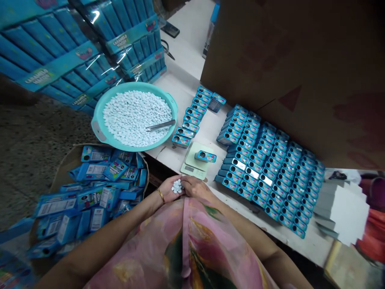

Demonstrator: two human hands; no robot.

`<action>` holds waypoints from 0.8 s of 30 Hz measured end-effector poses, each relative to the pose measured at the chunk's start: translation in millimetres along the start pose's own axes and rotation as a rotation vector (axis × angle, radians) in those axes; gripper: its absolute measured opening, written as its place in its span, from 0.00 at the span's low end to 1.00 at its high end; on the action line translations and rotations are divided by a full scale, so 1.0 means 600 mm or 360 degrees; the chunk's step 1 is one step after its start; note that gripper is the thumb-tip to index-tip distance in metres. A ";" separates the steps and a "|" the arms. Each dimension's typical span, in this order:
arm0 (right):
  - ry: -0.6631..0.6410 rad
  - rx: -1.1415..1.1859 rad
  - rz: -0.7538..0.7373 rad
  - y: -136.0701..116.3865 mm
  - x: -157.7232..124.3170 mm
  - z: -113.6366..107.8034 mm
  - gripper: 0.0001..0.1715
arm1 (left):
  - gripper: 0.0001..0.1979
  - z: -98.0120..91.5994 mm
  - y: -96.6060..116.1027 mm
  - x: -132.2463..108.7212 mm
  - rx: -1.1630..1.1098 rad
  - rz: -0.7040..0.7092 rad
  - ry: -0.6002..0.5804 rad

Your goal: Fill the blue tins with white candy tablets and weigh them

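My left hand, with a gold bangle at the wrist, is cupped palm up around a small heap of white candies. Against the heap's right side rests my right hand, its fingers curled together; what they hold, if anything, is hidden. Just beyond both hands lies a pale green scale with one blue candy box standing on it. A turquoise basin full of white candies sits to the upper left, and a metal scoop lies across its right side.
Blue boxes stand in rows at the right and in a short column behind the scale. A carton at lower left holds loose boxes. Wrapped packs are stacked at upper left. A large cardboard sheet borders the table's far side.
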State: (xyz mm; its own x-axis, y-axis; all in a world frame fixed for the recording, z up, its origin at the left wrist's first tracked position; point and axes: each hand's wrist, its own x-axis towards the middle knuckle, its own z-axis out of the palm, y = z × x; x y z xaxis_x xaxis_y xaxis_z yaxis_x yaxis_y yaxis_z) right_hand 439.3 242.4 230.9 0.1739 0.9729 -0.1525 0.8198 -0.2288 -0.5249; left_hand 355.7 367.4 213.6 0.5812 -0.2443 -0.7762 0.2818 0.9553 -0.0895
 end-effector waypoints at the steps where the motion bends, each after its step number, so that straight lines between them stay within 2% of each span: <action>1: 0.0021 0.0000 0.0011 0.002 -0.001 -0.004 0.15 | 0.10 0.007 0.002 0.002 -0.0002 0.0017 0.0006; 4: 0.0154 0.0106 0.0102 0.014 0.000 -0.034 0.15 | 0.08 0.033 0.009 0.009 -0.0040 0.0080 -0.0047; 7: 0.0385 0.0252 0.0219 0.039 0.007 -0.082 0.16 | 0.09 0.057 0.022 0.014 -0.0033 0.0164 -0.0134; 11: 0.0566 0.0145 0.0324 0.080 0.026 -0.127 0.15 | 0.12 0.070 0.042 0.010 0.0008 0.0255 -0.0161; 15: 0.0523 -0.0002 0.0358 0.106 0.042 -0.124 0.15 | 0.13 0.061 0.046 0.002 -0.0047 0.0320 -0.0121; 19: 0.0579 0.0007 0.0340 0.115 0.037 -0.116 0.17 | 0.13 0.047 0.039 -0.005 -0.0083 0.0313 -0.0097; 22: 0.0652 0.0032 0.0365 0.105 0.023 -0.118 0.17 | 0.13 0.041 0.034 -0.008 -0.0098 0.0305 -0.0074; 24: 0.0641 0.0040 0.0323 0.083 0.014 -0.112 0.16 | 0.13 0.037 0.030 -0.010 -0.0102 0.0295 -0.0078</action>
State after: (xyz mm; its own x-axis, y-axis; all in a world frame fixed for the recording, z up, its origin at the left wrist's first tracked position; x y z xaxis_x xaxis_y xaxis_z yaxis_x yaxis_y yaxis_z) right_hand 518.1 241.5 259.5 0.5322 0.8427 0.0811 0.7347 -0.4122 -0.5388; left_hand 374.4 382.3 230.4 0.6557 -0.0696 -0.7518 0.1182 0.9929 0.0111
